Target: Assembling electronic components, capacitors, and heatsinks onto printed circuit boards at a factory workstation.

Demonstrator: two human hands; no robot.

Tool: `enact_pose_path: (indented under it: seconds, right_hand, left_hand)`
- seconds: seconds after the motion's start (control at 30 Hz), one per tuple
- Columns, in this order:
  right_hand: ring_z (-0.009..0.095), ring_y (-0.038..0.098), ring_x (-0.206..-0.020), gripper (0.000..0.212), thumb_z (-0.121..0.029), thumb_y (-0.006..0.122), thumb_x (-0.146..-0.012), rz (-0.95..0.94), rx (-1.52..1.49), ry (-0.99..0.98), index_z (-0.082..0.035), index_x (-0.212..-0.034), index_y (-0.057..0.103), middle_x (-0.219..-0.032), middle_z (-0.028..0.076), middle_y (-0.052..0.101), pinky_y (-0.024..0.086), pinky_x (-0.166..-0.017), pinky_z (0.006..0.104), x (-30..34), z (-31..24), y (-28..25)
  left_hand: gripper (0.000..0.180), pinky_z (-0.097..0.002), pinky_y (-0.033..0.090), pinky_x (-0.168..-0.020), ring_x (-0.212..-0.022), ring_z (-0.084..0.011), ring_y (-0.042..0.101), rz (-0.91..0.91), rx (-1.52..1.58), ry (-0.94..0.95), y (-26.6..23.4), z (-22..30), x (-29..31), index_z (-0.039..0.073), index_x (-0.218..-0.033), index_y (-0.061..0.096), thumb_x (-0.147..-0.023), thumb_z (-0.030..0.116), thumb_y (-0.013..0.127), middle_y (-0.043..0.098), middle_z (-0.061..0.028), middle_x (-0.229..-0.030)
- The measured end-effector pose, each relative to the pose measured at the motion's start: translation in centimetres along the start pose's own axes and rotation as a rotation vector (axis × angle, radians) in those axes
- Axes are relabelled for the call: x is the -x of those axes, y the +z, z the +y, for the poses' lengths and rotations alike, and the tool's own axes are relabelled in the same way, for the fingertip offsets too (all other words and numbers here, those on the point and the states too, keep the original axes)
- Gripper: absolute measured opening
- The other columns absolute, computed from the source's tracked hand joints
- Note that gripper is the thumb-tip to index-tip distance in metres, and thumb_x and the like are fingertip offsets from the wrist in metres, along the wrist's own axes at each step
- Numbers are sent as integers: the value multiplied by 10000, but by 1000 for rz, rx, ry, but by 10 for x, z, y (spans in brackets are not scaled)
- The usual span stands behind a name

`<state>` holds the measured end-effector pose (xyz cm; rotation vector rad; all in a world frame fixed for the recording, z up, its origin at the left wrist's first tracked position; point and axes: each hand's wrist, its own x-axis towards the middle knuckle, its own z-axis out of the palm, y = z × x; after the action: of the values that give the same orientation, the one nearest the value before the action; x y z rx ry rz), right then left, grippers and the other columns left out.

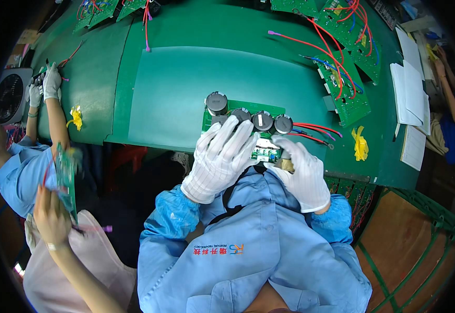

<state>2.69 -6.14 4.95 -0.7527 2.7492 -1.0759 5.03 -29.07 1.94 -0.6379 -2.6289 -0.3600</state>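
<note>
Both hands are on it: the left hand in a white striped glove lies across the near left part of a green rectangular circuit board, fingers stretched out and close together, though whether it grips the edge or merely presses cannot be told, as the thumb's underside is hidden. Over at the near right corner, the right hand in a matching white glove is curled, with a small brownish-gold piece between thumb and fingers (pinched or just touched, the view won't settle it). The board itself sits at the near edge of the smooth green table mat, right in front of the wearer's chest. And how far along is the work? Four dark round capacitors with grey tops already stand in a row on the board, and thin red and blue wire leads run out to its right, so a good share of the assembly looks done; what remains around the pale lit patch of small parts between the hands cannot be judged. Farther right, wired green boards lie clustered beyond a crumpled yellow scrap
</note>
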Motion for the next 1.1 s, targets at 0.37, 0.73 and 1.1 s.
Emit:
enact_pose_path:
  seconds: [0.37, 0.73, 1.1]
  right_hand:
    - [358, 642, -1027, 355, -28, 655, -888, 5, -30, 67, -50, -1240, 617, -1168, 128, 673, 517, -883, 437, 21, 19, -29]
    - [204, 683, -900, 324, -17, 661, -932, 82, -499, 511, -20, -1253, 615, -1178, 111, 691, 557, -756, 345, 19, 9, -10]
    - [155, 662, -828, 273, -83, 695, -947, 65, -446, 549, 13, -1188, 613, -997, 115, 696, 533, -764, 303, 10, 16, 4]
  left_hand:
    - [1305, -555, 349, -1147, -1422, -513, 355, 105, 334, -206, 6, -15, 14, -28, -1579, 135, -656, 463, 916, 315, -335, -1544]
    - [1113, -461, 225, -1223, -1514, -384, 250, 168, 794, -555, 6, -9, 30, -57, -1583, 138, -843, 471, 780, 217, -278, -1623]
    - [836, -425, 147, -1249, -1518, -329, 248, 416, 1649, -986, -8, -14, 10, -21, -1575, 236, -1047, 627, 266, 286, -237, -1619]
